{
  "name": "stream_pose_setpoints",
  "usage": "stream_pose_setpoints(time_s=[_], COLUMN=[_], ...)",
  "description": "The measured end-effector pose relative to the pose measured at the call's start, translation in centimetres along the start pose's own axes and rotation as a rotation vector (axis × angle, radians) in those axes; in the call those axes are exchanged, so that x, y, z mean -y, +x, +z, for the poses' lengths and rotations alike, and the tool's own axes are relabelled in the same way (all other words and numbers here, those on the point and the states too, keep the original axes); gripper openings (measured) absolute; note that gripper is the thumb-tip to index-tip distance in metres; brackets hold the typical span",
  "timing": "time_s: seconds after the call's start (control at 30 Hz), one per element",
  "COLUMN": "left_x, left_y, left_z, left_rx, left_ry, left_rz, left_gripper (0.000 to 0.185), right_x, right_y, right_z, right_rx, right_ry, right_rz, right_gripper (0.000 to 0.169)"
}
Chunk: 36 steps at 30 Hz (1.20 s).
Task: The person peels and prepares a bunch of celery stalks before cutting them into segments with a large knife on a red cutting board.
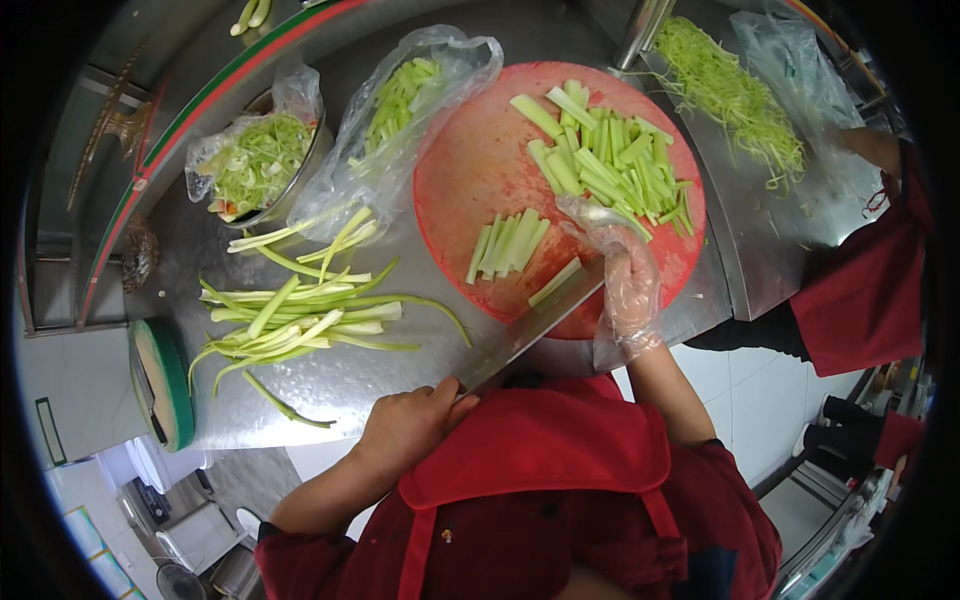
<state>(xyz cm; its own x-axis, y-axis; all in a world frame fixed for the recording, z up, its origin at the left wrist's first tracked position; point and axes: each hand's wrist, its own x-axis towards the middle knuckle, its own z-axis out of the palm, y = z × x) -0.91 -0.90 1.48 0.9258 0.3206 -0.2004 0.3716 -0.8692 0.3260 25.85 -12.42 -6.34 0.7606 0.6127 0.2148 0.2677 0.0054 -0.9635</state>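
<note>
My bare left hand (412,424) grips the handle of a cleaver (525,330). Its broad blade slants up and right across the front rim of a round red cutting board (457,172). My right hand (626,274), in a clear plastic glove, is just past the blade's far end. Its fingers are against the near edge of a heap of cut celery sticks (615,161); whether they hold a piece is unclear. A short row of celery sticks (508,244) lies left of that hand. One single stick (555,282) lies along the blade.
Celery stalks (300,315) lie loose on the steel table (375,397). Behind them are a clear bag of cut celery (401,97) and a metal bowl of trimmings (259,169). Shredded greens (731,97) lie at right, near a co-worker's arm (874,150). A green-rimmed board (176,382) is at left.
</note>
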Motion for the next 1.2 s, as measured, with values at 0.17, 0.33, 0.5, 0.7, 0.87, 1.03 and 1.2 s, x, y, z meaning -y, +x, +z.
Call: stream_pose_setpoints(time_s=[0.17, 0.33, 0.5, 0.7, 0.87, 1.03, 1.2], left_x=[0.3, 1.2, 0.2, 0.8, 1.5, 1.8, 2.1], left_y=[0.6, 0.5, -1.0, -1.4, -1.8, -3.1, -4.4], left_z=[0.6, -0.8, -2.0, -0.8, 0.2, 1.1, 1.4], left_rx=[0.029, 0.001, -0.010, 0.087, -0.059, -0.163, -0.232], left_ry=[-0.002, -0.227, -0.349, -0.343, -0.405, -0.616, -0.754], left_rz=[-0.007, -0.062, -0.048, -0.104, -0.240, -0.389, -0.525], left_gripper=[0.031, 0.025, 0.024, 0.023, 0.026, 0.029, 0.031], right_x=[-0.5, 0.8, 1.0, 1.1, 3.0, 0.0, -0.4], right_y=[0.4, 1.9, 2.6, 4.0, 7.9, 10.5, 10.3], right_z=[-0.2, -1.1, -5.4, -5.1, -1.5, 3.1, 3.8], right_rx=[0.055, -0.204, -0.388, -0.157, 0.218, 0.275, 0.329], right_ry=[0.009, 0.189, 0.390, -0.349, -0.856, -1.182, -1.170], right_rz=[0.018, 0.177, 0.071, -0.095, -0.471, -0.339, -0.325], right_gripper=[0.029, 0.026, 0.024, 0.015, 0.019, 0.027, 0.029])
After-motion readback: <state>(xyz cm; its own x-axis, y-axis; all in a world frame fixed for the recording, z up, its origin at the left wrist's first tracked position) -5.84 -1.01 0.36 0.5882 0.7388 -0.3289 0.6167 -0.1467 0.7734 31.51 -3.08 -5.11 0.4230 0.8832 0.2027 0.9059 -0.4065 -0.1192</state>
